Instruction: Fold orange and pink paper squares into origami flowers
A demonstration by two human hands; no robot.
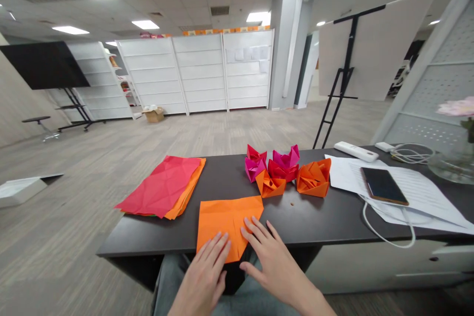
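A partly folded sheet of orange paper (pixel 225 212) lies at the front edge of the dark desk, its near end reaching past the edge. My left hand (pixel 211 266) rests flat on its near left part, fingers stretched out. On its right side lies my right hand (pixel 268 259), open, with the fingers spread and the thumb apart. A crease runs down the paper between the hands. Beyond it stand several folded paper shapes: an orange one (pixel 314 177), a smaller orange one (pixel 271 185), a red one (pixel 283 170) and magenta ones (pixel 287 157).
To the left lies a stack of red and orange paper (pixel 163 182). On the right are a phone (pixel 384 185) on white printed sheets (pixel 425 192), a white cable (pixel 388 242), a white power strip (pixel 356 151) and a glass vase (pixel 454 163). The desk (pixel 148 237) ends close to my lap.
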